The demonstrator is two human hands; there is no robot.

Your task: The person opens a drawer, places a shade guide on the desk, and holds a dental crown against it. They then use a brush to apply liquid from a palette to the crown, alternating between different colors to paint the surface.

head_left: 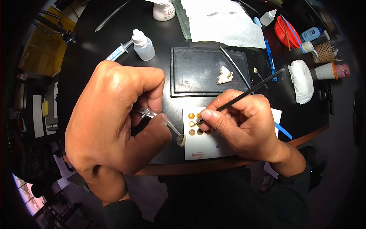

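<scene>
My left hand is closed around metal forceps, with part of the tool hidden by my fingers. At the forceps' tips is a small dental crown, cream at the edge and dark on one face. My right hand pinches a thin black-handled brush. Its fine tip meets one of the coloured spots, a yellowish one, on a white palette. Several amber, yellow and brownish spots show there, some covered by my right fingers. The crown is just left of the palette's edge.
Behind the palette lies a dark flat case bearing a cream toothed piece and a second brush. A dropper bottle and a paste syringe stand back left. To the right are crumpled tissue and a red bowl.
</scene>
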